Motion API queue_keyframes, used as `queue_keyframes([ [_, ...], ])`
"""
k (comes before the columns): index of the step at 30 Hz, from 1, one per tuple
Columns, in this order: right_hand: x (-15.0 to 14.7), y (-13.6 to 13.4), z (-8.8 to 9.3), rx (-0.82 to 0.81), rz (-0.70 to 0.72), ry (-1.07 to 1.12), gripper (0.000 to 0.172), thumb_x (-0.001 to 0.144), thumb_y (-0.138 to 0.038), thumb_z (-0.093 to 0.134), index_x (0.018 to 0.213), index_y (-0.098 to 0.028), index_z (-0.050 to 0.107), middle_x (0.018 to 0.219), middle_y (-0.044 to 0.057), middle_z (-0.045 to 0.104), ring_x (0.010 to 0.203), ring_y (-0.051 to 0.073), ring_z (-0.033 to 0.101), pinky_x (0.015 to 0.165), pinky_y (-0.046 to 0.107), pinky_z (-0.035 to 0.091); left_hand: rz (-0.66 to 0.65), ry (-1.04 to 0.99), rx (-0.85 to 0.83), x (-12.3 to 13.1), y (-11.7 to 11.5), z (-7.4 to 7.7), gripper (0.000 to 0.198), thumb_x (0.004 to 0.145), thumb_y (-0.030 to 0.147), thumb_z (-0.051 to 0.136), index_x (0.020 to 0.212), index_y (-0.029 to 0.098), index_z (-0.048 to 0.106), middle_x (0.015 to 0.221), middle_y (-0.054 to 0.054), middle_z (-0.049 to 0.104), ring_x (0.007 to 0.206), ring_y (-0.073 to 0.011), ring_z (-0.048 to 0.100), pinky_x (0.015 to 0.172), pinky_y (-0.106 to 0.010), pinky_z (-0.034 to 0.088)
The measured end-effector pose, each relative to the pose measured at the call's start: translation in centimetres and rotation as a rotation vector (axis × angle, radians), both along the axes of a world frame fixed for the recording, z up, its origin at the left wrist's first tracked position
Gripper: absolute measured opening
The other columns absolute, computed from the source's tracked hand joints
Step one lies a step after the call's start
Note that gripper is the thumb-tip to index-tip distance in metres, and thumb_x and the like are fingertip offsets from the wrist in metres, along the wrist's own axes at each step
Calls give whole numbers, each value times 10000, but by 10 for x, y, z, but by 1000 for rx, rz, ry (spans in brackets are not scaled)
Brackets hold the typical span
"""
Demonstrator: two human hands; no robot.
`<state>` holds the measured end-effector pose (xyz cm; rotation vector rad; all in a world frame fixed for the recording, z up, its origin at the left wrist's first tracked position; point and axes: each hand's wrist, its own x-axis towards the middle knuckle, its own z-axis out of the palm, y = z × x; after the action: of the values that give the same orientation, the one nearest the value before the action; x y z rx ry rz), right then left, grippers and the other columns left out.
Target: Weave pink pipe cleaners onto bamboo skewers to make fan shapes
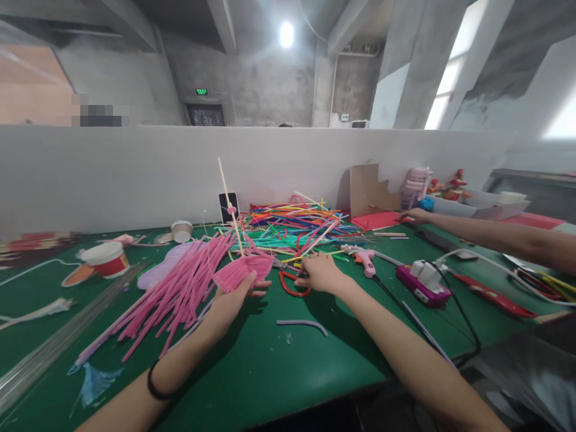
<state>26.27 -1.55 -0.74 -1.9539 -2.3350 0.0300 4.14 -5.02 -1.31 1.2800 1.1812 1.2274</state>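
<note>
My left hand [236, 297] holds a pink ribbed fan-shaped piece [240, 273], thumb on its face, with a thin pale stick [224, 186] rising behind it and a small pink bit partway up. My right hand [321, 273] reaches over red-handled scissors [293, 290], its fingers bent down at the near edge of a colourful pile of fuzzy stems [292, 231]; what its fingertips touch is too small to make out. A bundle of pink stems [184, 282] lies left of my left hand. One short greyish-purple stem [302, 324] rests on the green table [288, 372] between my forearms.
Right of my right hand lie a pink glue gun [366, 262] and a purple power strip [423, 287] with cables. Another person's arm [490, 237] reaches in from the right. A paper cup [107, 260] stands left; a white partition [288, 159] runs behind.
</note>
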Motion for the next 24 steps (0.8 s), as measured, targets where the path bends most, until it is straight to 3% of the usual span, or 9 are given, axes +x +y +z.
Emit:
queue_keyframes([
  [5, -8, -3, -4, 19, -5, -51, 364, 859, -462, 658, 1048, -153, 691, 1158, 161, 693, 1200, 368, 534, 967, 473, 359, -33, 79, 7, -2, 2, -5, 300, 811, 432, 671, 937, 164, 722, 896, -122, 789, 723, -274, 750, 816, -397, 563],
  [10, -11, -1, -8, 24, 25, -74, 359, 881, -467, 636, 1034, -147, 690, 1131, 159, 707, 1193, 370, 544, 975, 487, 340, -51, 61, 30, -7, 10, -11, 403, 782, 458, 688, 1020, 134, 708, 932, -140, 784, 749, -282, 750, 798, -407, 578],
  [15, -13, 2, -15, 62, 32, -74, 281, 904, -358, 617, 1082, -145, 658, 1148, 156, 688, 1195, 356, 549, 982, 480, 346, -44, 48, 11, -9, 16, -11, 402, 770, 440, 675, 1008, 117, 701, 890, -135, 786, 764, -280, 751, 813, -417, 585],
  [20, -11, -5, -9, 118, -39, -6, 535, 840, -404, 687, 1270, -121, 541, 1277, 208, 568, 1176, 348, 555, 915, 444, 423, -42, 66, 33, -10, 16, -10, 368, 780, 420, 656, 994, 123, 703, 881, -129, 787, 770, -281, 752, 814, -420, 591],
  [24, -8, -7, -4, 152, -76, -14, 548, 824, -450, 701, 1234, -110, 573, 1263, 215, 553, 1176, 364, 543, 911, 451, 436, -48, 53, 59, -11, 18, -14, 355, 787, 417, 659, 988, 128, 703, 891, -134, 786, 776, -282, 752, 789, -411, 599],
])
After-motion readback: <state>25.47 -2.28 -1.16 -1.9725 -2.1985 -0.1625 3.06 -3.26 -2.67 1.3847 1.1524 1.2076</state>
